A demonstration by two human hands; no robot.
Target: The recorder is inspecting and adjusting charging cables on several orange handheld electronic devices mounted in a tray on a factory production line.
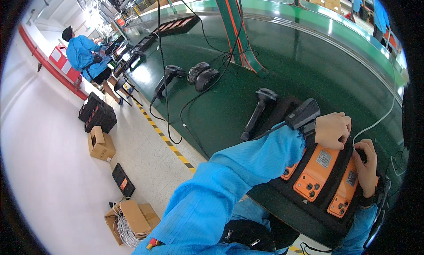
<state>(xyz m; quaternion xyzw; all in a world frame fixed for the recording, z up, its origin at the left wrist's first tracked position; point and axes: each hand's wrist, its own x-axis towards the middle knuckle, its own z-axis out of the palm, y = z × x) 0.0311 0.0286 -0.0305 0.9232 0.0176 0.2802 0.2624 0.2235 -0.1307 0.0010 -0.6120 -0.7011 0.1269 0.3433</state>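
A black foam tray (pixel 304 203) at the front right edge of the bench holds several orange phones, camera side up, among them a middle phone (pixel 314 175) and a right phone (pixel 346 191). My left hand (pixel 333 130) is closed, knuckles up, at the far end of the middle phone; what its fingers hold, if anything, is hidden. A black device (pixel 304 113) is strapped at that wrist. My right hand (pixel 365 166) is closed beside the right phone's far end, pinching the end of a thin white cable (pixel 375 126). Its fingertips are partly hidden.
A handheld scanner (pixel 258 113) lies left of the tray. Farther off are another scanner (pixel 168 80), dark mouse-like devices (pixel 205 78), loose black cables and a green upright (pixel 240 38). A co-worker (pixel 86 54) stands at far left. Cartons (pixel 102 144) lie on the floor.
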